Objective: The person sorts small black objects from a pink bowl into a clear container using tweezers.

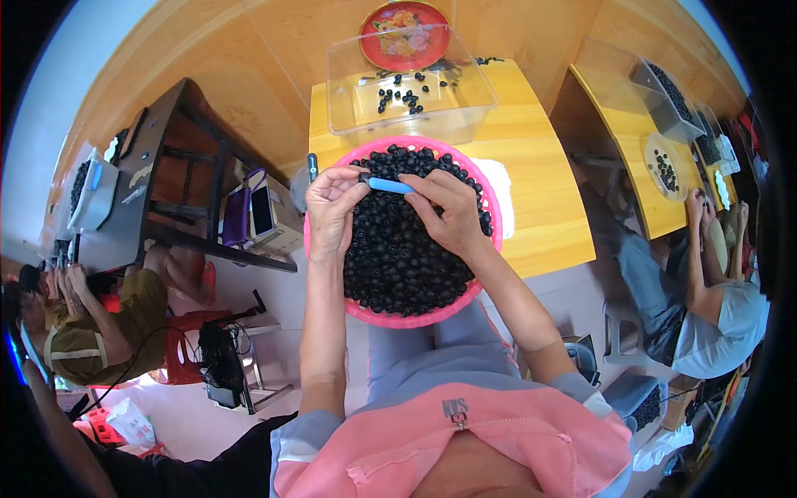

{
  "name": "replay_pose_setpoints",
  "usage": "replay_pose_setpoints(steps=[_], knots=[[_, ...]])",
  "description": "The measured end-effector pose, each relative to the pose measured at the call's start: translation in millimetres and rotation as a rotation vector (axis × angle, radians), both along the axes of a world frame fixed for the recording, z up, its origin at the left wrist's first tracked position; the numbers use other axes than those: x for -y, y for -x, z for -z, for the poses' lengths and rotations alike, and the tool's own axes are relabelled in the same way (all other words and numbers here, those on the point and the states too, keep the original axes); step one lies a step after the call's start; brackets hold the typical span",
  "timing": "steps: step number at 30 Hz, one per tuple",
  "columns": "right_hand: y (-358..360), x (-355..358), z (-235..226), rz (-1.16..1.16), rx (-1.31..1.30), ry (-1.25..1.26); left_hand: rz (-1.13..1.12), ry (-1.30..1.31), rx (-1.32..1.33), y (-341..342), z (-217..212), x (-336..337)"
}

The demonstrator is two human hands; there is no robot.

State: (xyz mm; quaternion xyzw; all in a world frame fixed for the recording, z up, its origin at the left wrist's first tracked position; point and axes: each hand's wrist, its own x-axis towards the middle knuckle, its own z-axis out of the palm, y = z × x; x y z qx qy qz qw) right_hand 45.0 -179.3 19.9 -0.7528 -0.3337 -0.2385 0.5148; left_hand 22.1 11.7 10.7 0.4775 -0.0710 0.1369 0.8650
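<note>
A pink basin (496, 228) heaped with small round black pieces (407, 257) rests over my lap, against the table's near edge. Above the heap, my left hand (330, 203) pinches one small black piece (364, 177) between thumb and fingertips. My right hand (452, 207) grips a slim tool with a light blue handle (388, 186), its far end meeting that piece. The tool's tip is hidden at the piece, so its kind does not show.
On the yellow wooden table (552, 183) stand a clear plastic bin (349, 116) with scattered black pieces and a red flowered tray (378, 54) behind it. White paper or cloth (501, 178) lies beside the basin. People work at tables on both sides. A cardboard box (286, 228) stands left.
</note>
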Motion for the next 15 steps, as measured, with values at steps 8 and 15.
replay_pose_setpoints(steps=[8, 15], knots=[[-1.1, -0.7, -1.2, 0.005, 0.009, -0.009, -0.006, 0.007, 0.036, -2.7, 0.4, 1.2], [0.5, -1.6, -1.8, -0.008, -0.007, 0.004, -0.009, 0.007, 0.024, 1.2, -0.3, -2.1]])
